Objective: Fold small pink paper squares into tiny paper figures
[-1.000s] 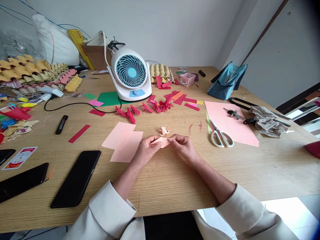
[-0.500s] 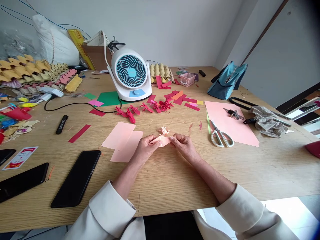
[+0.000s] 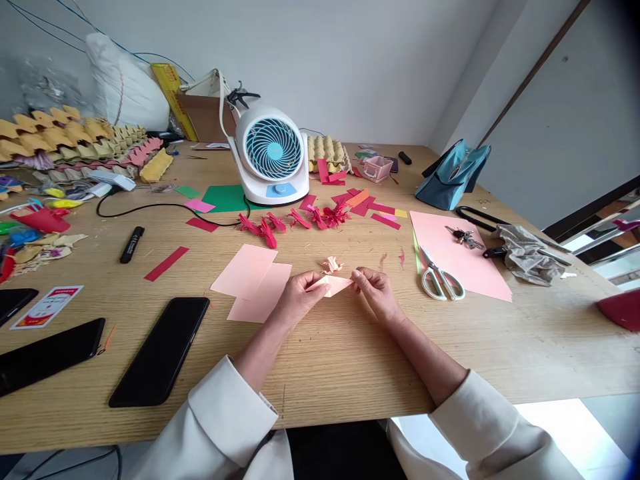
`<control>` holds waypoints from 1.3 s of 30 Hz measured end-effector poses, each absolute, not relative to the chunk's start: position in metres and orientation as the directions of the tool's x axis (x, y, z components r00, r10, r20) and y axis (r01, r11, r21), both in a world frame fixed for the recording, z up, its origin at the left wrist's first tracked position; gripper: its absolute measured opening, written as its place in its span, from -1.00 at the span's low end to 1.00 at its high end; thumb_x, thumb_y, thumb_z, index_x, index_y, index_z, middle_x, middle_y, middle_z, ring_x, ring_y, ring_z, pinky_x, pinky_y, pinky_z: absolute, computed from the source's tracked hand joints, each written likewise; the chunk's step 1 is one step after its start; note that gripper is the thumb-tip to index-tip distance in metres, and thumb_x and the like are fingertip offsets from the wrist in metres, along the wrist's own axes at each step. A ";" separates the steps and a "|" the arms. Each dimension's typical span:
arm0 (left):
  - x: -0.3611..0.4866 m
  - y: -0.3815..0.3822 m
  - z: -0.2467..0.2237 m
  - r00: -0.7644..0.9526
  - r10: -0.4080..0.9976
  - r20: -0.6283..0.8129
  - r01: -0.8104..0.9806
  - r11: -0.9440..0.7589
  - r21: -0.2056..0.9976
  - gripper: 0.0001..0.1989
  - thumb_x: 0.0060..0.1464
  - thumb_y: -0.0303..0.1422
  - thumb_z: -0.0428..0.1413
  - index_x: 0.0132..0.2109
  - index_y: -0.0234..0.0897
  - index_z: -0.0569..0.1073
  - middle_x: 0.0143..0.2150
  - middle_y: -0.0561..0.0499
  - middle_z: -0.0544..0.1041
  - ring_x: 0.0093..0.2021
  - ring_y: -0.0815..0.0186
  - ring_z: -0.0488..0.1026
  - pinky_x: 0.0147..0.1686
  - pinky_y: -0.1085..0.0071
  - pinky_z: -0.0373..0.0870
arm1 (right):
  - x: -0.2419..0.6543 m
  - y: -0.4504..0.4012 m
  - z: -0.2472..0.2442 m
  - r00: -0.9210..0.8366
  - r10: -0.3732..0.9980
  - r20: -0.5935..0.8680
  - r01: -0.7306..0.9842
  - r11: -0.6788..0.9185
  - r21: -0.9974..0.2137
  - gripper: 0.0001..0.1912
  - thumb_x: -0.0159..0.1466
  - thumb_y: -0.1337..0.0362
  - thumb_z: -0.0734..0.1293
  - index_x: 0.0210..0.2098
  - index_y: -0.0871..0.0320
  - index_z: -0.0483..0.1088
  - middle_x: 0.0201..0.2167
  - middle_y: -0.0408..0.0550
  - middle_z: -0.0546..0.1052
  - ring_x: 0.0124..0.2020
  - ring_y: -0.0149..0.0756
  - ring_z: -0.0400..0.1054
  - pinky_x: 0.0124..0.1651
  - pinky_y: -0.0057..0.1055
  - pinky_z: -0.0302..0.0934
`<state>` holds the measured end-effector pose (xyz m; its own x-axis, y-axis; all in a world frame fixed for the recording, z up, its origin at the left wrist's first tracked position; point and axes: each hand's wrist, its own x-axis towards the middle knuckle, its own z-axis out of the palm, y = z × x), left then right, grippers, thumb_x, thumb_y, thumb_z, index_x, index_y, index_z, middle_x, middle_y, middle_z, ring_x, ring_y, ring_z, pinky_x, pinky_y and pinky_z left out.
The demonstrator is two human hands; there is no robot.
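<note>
A small folded piece of pale pink paper (image 3: pixel 338 287) is stretched between my two hands just above the table. My left hand (image 3: pixel 299 298) pinches its left end between thumb and fingers. At the right tip of the paper, my right hand (image 3: pixel 376 291) has thumb and forefinger closed on it. Just behind the paper lies a little pale pink paper shape (image 3: pixel 332 265) with pointed, cut ends. Two overlapping pale pink sheets (image 3: pixel 257 300) lie beside my left hand. White-handled scissors (image 3: pixel 443 279) rest to the right, partly on a larger pink sheet (image 3: pixel 480 273).
Behind my hands is a row of crumpled red paper shapes (image 3: pixel 267 232), with red strips (image 3: pixel 383 208) nearby. A white fan (image 3: pixel 275 153) stands at the back. Phones (image 3: pixel 159 353) and a black marker (image 3: pixel 132 245) lie left. A blue bag (image 3: pixel 447 180) and keys (image 3: pixel 466 237) are at right.
My right hand has slid outward to the paper's right tip, and more of the folded piece shows between my hands. The whole view has shifted slightly.
</note>
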<state>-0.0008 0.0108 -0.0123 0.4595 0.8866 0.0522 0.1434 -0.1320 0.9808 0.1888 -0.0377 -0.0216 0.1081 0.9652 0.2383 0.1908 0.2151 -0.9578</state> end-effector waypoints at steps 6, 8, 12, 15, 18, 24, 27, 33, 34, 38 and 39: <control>0.001 0.010 -0.018 0.491 0.867 0.086 0.183 -0.199 0.963 -0.79 -0.03 -0.29 0.11 -0.51 -0.31 0.33 -0.54 0.17 0.27 -0.47 0.44 0.18 -0.42 0.51 0.11 | 0.189 -0.041 -0.027 0.042 0.966 0.256 0.211 0.242 -0.947 -0.52 0.32 -0.11 0.22 -0.47 0.16 0.38 -0.53 -0.14 0.35 -0.45 -0.36 0.21 -0.33 -0.42 0.11; 0.002 0.011 -0.021 0.505 0.858 0.098 0.211 -0.233 0.949 -0.79 -0.02 -0.29 0.11 -0.50 -0.33 0.36 -0.54 0.17 0.27 -0.47 0.43 0.19 -0.43 0.51 0.10 | 0.186 -0.041 -0.031 0.045 0.968 0.245 0.236 0.228 -0.945 -0.53 0.29 -0.10 0.27 -0.51 0.16 0.34 -0.57 -0.17 0.31 -0.49 -0.39 0.18 -0.35 -0.43 0.09; 0.003 0.013 -0.027 0.506 0.855 0.112 0.219 -0.253 0.942 -0.78 -0.02 -0.28 0.12 -0.48 -0.36 0.45 -0.55 0.13 0.34 -0.47 0.41 0.24 -0.46 0.50 0.13 | 0.182 -0.042 -0.037 0.066 0.972 0.225 0.284 0.198 -0.938 -0.51 0.25 -0.11 0.30 -0.56 0.15 0.27 -0.61 -0.19 0.27 -0.54 -0.42 0.12 -0.42 -0.44 0.04; 0.003 0.015 -0.029 0.508 0.851 0.135 0.188 -0.262 0.947 -0.74 0.02 -0.23 0.13 -0.33 -0.38 0.54 -0.45 0.06 0.49 -0.39 0.35 0.37 -0.40 0.49 0.23 | 0.181 -0.045 -0.039 0.069 0.972 0.226 0.313 0.194 -0.930 -0.51 0.26 -0.11 0.29 -0.57 0.14 0.27 -0.62 -0.20 0.25 -0.55 -0.42 0.10 -0.43 -0.44 0.02; 0.003 0.014 -0.028 0.501 0.852 0.151 0.184 -0.276 0.943 -0.72 0.04 -0.21 0.13 -0.38 -0.38 0.53 -0.46 0.05 0.50 -0.39 0.35 0.39 -0.40 0.50 0.24 | 0.179 -0.050 -0.039 0.053 0.975 0.215 0.343 0.185 -0.921 -0.53 0.26 -0.10 0.30 -0.56 0.15 0.28 -0.61 -0.19 0.27 -0.54 -0.41 0.11 -0.43 -0.44 0.02; 0.003 0.013 -0.028 0.506 0.846 0.165 0.198 -0.300 0.933 -0.79 -0.01 -0.28 0.17 -0.46 -0.35 0.53 -0.49 0.05 0.53 -0.42 0.36 0.43 -0.41 0.51 0.26 | 0.178 -0.062 -0.038 0.013 0.983 0.181 0.417 0.159 -0.895 -0.52 0.28 -0.10 0.27 -0.55 0.15 0.25 -0.60 -0.20 0.24 -0.54 -0.42 0.08 -0.43 -0.44 -0.01; 0.005 0.013 -0.031 0.531 0.827 0.185 0.185 -0.327 0.927 -0.85 -0.02 -0.34 0.16 -0.46 -0.32 0.53 -0.46 0.05 0.56 -0.41 0.36 0.45 -0.38 0.51 0.29 | 0.180 -0.067 -0.040 -0.021 0.986 0.166 0.439 0.158 -0.884 -0.51 0.29 -0.11 0.25 -0.53 0.16 0.25 -0.57 -0.19 0.24 -0.52 -0.42 0.08 -0.43 -0.44 -0.01; 0.006 0.010 -0.031 0.537 0.812 0.229 0.168 -0.369 0.914 -0.87 -0.02 -0.44 0.10 -0.50 -0.30 0.45 -0.51 0.11 0.46 -0.44 0.43 0.35 -0.38 0.52 0.23 | 0.183 -0.069 -0.034 -0.076 0.993 0.095 0.475 0.120 -0.872 -0.54 0.31 -0.11 0.23 -0.44 0.17 0.30 -0.53 -0.20 0.26 -0.49 -0.42 0.10 -0.41 -0.45 0.01; 0.006 0.009 -0.030 0.533 0.816 0.222 0.174 -0.363 0.916 -0.86 -0.02 -0.44 0.10 -0.51 -0.30 0.43 -0.54 0.13 0.43 -0.47 0.44 0.32 -0.41 0.52 0.20 | 0.183 -0.068 -0.032 -0.090 0.993 0.076 0.487 0.111 -0.867 -0.55 0.32 -0.10 0.22 -0.43 0.17 0.31 -0.52 -0.19 0.27 -0.48 -0.42 0.11 -0.40 -0.45 0.01; 0.006 0.008 -0.028 0.514 0.840 0.175 0.208 -0.319 0.924 -0.83 -0.01 -0.42 0.10 -0.53 -0.31 0.39 -0.57 0.14 0.37 -0.51 0.45 0.25 -0.47 0.52 0.15 | 0.183 -0.060 -0.022 -0.144 0.989 0.013 0.540 0.090 -0.837 -0.55 0.32 -0.08 0.23 -0.47 0.17 0.31 -0.57 -0.23 0.23 -0.53 -0.45 0.06 -0.46 -0.46 -0.04; 0.006 0.007 -0.028 0.508 0.846 0.163 0.215 -0.308 0.927 -0.83 0.01 -0.40 0.10 -0.52 -0.31 0.40 -0.56 0.14 0.37 -0.50 0.45 0.26 -0.47 0.52 0.15 | 0.183 -0.058 -0.021 -0.149 0.989 0.009 0.548 0.090 -0.832 -0.54 0.32 -0.08 0.24 -0.48 0.17 0.30 -0.58 -0.24 0.22 -0.54 -0.46 0.04 -0.47 -0.46 -0.06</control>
<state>0.0055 0.0073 -0.0281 0.5085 0.8455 0.1629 0.2152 -0.3080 0.9268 0.1826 -0.0579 -0.0213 -0.1486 0.9888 0.0094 0.5480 0.0903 -0.8316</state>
